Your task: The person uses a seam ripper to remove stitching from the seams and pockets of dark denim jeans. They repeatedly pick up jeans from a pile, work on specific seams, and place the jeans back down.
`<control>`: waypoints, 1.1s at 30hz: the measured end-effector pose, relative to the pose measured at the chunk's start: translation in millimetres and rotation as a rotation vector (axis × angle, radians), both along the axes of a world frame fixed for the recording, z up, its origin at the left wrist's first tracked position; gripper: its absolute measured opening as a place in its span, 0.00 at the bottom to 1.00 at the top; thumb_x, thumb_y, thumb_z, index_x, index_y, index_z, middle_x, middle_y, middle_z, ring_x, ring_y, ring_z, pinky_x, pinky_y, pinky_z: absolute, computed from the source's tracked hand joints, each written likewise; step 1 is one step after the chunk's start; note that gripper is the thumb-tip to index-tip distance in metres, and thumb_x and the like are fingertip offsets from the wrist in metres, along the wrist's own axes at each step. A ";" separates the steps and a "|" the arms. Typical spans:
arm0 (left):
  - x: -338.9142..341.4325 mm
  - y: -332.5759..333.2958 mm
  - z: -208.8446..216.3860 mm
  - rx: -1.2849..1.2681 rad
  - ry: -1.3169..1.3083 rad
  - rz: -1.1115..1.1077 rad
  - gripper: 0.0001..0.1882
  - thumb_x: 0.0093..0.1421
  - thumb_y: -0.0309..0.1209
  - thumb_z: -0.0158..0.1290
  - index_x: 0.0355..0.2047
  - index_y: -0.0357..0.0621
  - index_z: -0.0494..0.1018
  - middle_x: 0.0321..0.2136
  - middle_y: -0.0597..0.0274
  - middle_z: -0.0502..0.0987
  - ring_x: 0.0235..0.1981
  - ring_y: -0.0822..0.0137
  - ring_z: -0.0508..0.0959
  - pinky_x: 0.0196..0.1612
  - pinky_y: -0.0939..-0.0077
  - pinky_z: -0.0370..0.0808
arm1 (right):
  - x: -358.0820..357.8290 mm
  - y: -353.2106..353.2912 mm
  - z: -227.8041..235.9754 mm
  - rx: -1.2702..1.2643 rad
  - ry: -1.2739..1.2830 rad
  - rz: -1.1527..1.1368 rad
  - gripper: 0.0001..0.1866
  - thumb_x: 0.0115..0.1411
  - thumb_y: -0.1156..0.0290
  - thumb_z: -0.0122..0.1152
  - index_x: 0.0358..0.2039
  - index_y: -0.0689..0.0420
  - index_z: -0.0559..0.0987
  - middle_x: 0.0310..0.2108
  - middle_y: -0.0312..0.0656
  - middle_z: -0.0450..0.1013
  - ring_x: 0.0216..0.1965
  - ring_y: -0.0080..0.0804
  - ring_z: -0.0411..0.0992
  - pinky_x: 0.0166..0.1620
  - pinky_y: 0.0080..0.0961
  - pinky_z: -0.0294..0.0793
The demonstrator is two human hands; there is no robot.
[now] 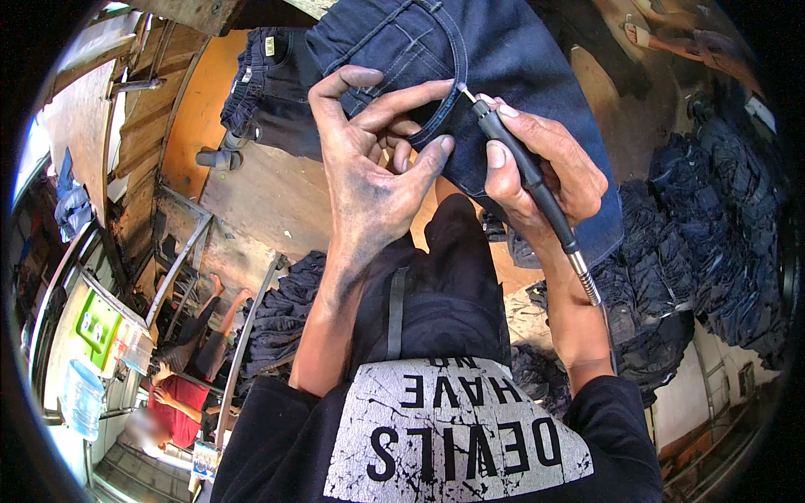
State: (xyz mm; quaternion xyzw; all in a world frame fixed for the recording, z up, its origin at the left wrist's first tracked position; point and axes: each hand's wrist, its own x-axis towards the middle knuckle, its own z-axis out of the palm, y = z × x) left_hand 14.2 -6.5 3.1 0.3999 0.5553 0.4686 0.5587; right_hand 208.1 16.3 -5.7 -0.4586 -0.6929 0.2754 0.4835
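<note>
The head view shows, nearest the lap, a thin cable (612, 352) and metal spring sleeve (584, 277) trailing from a dark pen-shaped tool (530, 172). The tool looks light and rigid, its slim tip probably the delicate part, so the thick dark barrel seems the safest place to take hold; the cable may tug a little. The right hand (573, 172) has that barrel pinched, its fingers bent closely around it, the thumb on the left side.

Farther off to the left, the left hand (369, 176) has its fingers partly spread: one reaches right to the curved stitched band (460, 59), one is lifted clear, others curl inward, and the thumb lies near the band's lower end. Whether they pinch the band I cannot tell. The tool's tip sits right by it, contact unclear.

The band belongs to a blue denim garment (537, 50) lying beyond the lap, far and slightly right. It should be soft but fairly heavy, not slippery or fragile; the thicker band would give the firmest grip.

Farther left are a dark garment with a gathered waist (285, 109) and slippers (220, 158).
</note>
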 end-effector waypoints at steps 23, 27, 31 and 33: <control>-3.1 1.2 -7.2 0.098 0.115 -0.082 0.43 0.59 0.18 0.71 0.63 0.48 0.51 0.59 0.47 0.83 0.29 0.83 0.68 0.31 0.93 0.65 | -5.5 -3.4 7.4 -0.138 -0.044 -0.059 0.16 0.64 0.78 0.73 0.52 0.64 0.84 0.44 0.52 0.88 0.45 0.36 0.88 0.49 0.26 0.87; -4.9 1.1 -11.2 0.152 0.180 -0.116 0.42 0.60 0.19 0.70 0.63 0.47 0.51 0.60 0.45 0.82 0.29 0.83 0.69 0.31 0.93 0.65 | -7.3 -0.8 3.6 -0.114 -0.042 -0.113 0.16 0.58 0.75 0.77 0.47 0.65 0.87 0.40 0.50 0.88 0.39 0.35 0.88 0.44 0.26 0.87; -3.0 -1.0 -11.1 0.122 0.081 -0.082 0.43 0.60 0.18 0.70 0.63 0.47 0.51 0.60 0.43 0.82 0.29 0.84 0.70 0.31 0.93 0.65 | -9.7 0.5 -1.8 -0.071 0.014 -0.137 0.16 0.55 0.74 0.79 0.43 0.64 0.89 0.37 0.50 0.88 0.36 0.35 0.88 0.42 0.26 0.88; -2.9 -0.6 -10.3 0.118 0.077 -0.080 0.43 0.60 0.18 0.70 0.63 0.47 0.50 0.60 0.43 0.82 0.28 0.85 0.70 0.31 0.93 0.65 | -8.3 0.0 -1.6 -0.043 -0.020 -0.129 0.15 0.54 0.75 0.79 0.43 0.64 0.89 0.37 0.50 0.88 0.36 0.35 0.88 0.42 0.26 0.88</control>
